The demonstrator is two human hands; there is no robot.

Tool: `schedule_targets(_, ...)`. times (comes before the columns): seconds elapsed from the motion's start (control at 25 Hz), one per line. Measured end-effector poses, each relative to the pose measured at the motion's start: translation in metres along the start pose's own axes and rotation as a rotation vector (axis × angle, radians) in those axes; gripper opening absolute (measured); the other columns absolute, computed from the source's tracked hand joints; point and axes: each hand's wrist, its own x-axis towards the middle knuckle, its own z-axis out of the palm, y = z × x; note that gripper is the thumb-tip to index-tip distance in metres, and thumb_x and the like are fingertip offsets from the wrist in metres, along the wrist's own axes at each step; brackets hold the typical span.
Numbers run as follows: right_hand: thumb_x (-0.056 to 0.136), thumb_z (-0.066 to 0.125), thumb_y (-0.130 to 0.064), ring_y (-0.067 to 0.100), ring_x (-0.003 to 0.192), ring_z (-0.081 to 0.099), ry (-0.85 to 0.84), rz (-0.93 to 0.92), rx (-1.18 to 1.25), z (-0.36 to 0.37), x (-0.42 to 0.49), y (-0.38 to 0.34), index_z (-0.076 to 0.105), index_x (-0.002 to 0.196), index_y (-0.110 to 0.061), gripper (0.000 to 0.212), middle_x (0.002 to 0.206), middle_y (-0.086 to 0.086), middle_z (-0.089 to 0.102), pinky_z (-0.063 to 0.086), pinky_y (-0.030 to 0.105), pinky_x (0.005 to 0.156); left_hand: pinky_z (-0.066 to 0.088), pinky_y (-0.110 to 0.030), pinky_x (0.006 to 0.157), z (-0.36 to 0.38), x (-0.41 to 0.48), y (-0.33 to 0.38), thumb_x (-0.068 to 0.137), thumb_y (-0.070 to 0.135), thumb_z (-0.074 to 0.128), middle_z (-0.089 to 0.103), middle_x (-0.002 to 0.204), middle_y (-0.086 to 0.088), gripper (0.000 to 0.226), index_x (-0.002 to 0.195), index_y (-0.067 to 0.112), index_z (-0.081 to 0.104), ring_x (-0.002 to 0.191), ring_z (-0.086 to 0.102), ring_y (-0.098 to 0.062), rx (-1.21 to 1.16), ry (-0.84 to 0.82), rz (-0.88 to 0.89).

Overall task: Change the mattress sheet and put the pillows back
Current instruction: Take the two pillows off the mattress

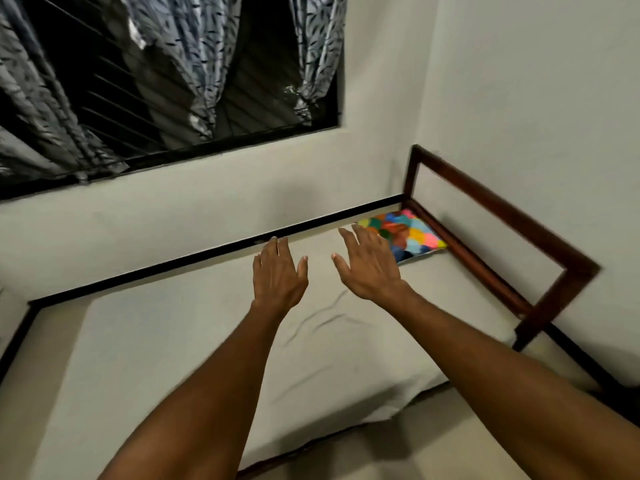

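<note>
flat hands (280,271) (369,268) over creased sheet (207,341); patchwork pillow (408,235).

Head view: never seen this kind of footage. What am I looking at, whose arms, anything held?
There is one picture, from a wide-angle camera worn on a person's head, looking forward and down. No robot is involved: the two bare arms are the wearer's. The left hand and right hand reach out over a bed with straight, spread fingers; neither has a grip on anything. The mattress wears a pale sheet with a few creases. One multicoloured pillow lies in the far corner by the wooden headboard. A curtained window is above.
</note>
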Motion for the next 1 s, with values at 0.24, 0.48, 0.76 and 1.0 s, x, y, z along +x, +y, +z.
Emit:
schedule_targets(0.24,0.100,0.046,-0.051,0.035,0.134,0.051,0.026,0.086,-0.049,-0.037,-0.006,0.213,0.047,0.151,-0.015,0.062,0.148,0.015,0.053,0.042,0.049,0.110,0.031,-0.052,0.121,0.090,0.016,0.208,0.104,0.054,0.041,0.037,0.162,-0.013,0.067,0.155,0.011,0.036,0.149,0.036,-0.030,-0.056,-0.116,0.053)
schedule_targets(0.48,0.104,0.042,-0.053,0.032,0.142,0.042,-0.080,0.169,-0.032,-0.032,0.008,0.329,0.038,0.157,-0.018,0.063,0.157,0.013,0.044,0.036,0.048,0.115,0.032,-0.049,0.119,0.131,0.057,0.295,0.104,0.053,0.041,0.040,0.158,-0.011,0.064,0.154,0.014,0.036,0.145,0.039,-0.029,-0.016,-0.155,0.053)
schedule_targets(0.76,0.104,0.043,-0.054,0.030,0.143,0.043,-0.137,0.114,-0.015,-0.007,0.054,0.418,0.035,0.157,-0.019,0.064,0.157,0.011,0.043,0.040,0.045,0.115,0.033,-0.055,0.119,0.207,0.117,0.363,0.104,0.055,0.040,0.039,0.159,-0.012,0.065,0.154,0.014,0.034,0.145,0.039,-0.031,-0.055,-0.233,0.026)
schedule_targets(1.0,0.103,0.047,-0.052,0.028,0.138,0.047,-0.237,0.097,0.038,0.014,0.110,0.485,0.037,0.154,-0.020,0.061,0.152,0.010,0.047,0.044,0.045,0.112,0.034,-0.049,0.116,0.267,0.163,0.406,0.103,0.052,0.045,0.041,0.156,-0.009,0.062,0.153,0.017,0.033,0.140,0.045,-0.029,-0.116,-0.291,-0.029)
